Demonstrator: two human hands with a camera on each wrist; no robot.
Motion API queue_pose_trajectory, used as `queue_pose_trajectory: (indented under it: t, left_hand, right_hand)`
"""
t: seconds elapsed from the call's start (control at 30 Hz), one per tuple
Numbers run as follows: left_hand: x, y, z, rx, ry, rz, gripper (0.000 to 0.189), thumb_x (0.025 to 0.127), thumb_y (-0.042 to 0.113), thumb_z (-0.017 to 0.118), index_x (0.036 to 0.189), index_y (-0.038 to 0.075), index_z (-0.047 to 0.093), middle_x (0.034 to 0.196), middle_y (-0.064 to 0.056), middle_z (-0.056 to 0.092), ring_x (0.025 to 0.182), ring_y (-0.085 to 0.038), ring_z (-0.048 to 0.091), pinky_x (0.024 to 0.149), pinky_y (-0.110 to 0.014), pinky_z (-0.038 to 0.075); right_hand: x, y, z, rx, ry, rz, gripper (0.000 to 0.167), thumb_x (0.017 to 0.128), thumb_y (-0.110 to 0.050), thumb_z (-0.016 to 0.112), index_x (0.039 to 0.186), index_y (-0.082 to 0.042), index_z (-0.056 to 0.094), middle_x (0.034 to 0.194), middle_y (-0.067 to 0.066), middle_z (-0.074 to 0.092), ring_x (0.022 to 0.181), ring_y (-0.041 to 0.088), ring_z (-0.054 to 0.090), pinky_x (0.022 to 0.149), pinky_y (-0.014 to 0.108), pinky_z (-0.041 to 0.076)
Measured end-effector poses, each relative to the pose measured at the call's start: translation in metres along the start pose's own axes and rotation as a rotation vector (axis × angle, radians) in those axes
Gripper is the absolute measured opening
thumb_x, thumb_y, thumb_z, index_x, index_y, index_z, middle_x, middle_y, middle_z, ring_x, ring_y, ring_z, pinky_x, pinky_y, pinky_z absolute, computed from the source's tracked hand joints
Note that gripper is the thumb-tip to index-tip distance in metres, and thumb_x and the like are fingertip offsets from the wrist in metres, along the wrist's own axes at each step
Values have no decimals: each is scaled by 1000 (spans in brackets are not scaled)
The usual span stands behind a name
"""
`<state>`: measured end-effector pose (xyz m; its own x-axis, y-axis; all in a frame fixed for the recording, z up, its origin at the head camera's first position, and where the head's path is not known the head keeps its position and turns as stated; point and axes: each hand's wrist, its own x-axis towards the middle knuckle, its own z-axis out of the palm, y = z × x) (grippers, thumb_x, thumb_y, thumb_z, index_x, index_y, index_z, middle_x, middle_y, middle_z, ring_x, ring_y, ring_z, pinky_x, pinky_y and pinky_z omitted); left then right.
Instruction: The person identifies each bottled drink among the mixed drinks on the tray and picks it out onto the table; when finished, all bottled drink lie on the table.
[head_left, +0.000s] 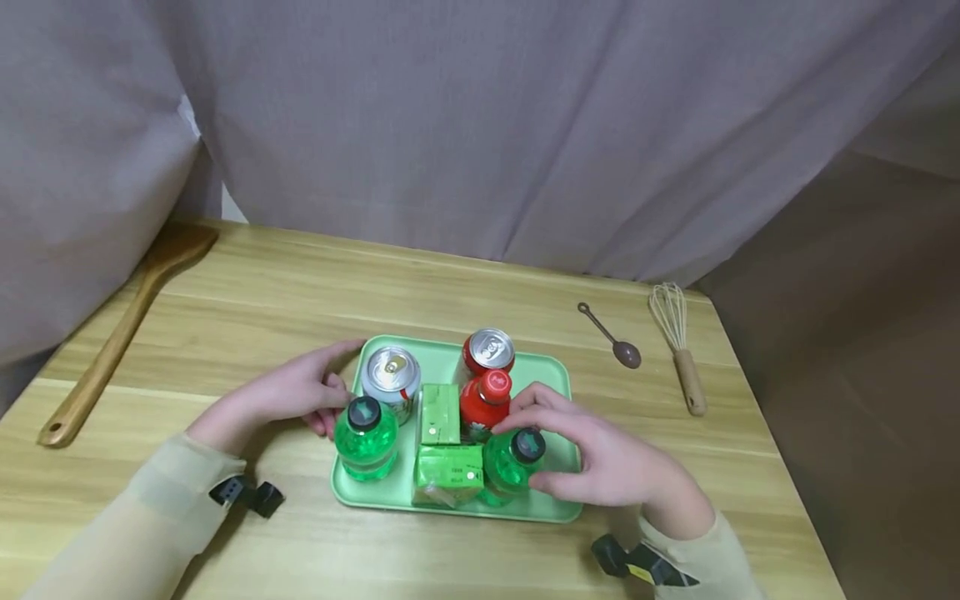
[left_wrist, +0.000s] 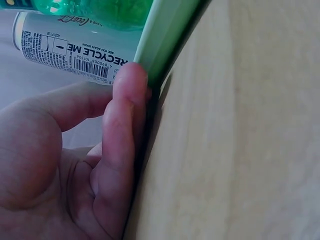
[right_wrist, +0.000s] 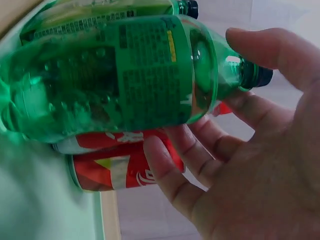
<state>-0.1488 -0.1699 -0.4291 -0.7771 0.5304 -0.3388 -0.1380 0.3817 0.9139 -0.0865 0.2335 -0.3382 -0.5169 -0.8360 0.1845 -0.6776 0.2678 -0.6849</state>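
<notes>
A pale green tray (head_left: 517, 508) carries several drinks. My right hand (head_left: 600, 450) holds a green plastic bottle (head_left: 506, 462) with a dark cap near its shoulder, thumb on one side and fingers on the other. My left hand (head_left: 292, 396) touches the tray's left rim with its fingertips, beside a silver can (head_left: 393, 375) and another green bottle (head_left: 367, 450). Two green drink cartons (head_left: 441, 414) stand mid-tray, next to a red bottle (head_left: 483, 404) and a red can (head_left: 487, 350). In the left wrist view, fingertips (left_wrist: 130, 82) meet the rim.
On the wooden table (head_left: 300, 292) lie a long wooden spatula (head_left: 123, 333) at left, a small brown spoon (head_left: 618, 346) and a whisk (head_left: 678, 350) with a wooden handle at right. Grey curtain (head_left: 420, 125) hangs behind the table.
</notes>
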Motion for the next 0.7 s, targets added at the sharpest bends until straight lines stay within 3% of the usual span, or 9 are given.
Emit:
queue_pose_trajectory:
  t: [0.27,0.7]
  left_hand:
    - [2,-4,1,8,5,-3,94,96,9,67,167,11,6,76,-15,69,58,-27,68,54,-42,64]
    - [1,-3,0,21,7,8,94,96,7,67,167,9,6,78,-14,68,58,-26,67,54,-42,64]
  right_hand:
    - [1,1,7,51,116,49,43,85,-10,84,125,-19,70,120,-3,58,112,13,55,96,29,52]
    - [4,-3,8,72,221,10,36,80,-8,89,114,-15,77,95,-7,60,88,9,58,70,23,51]
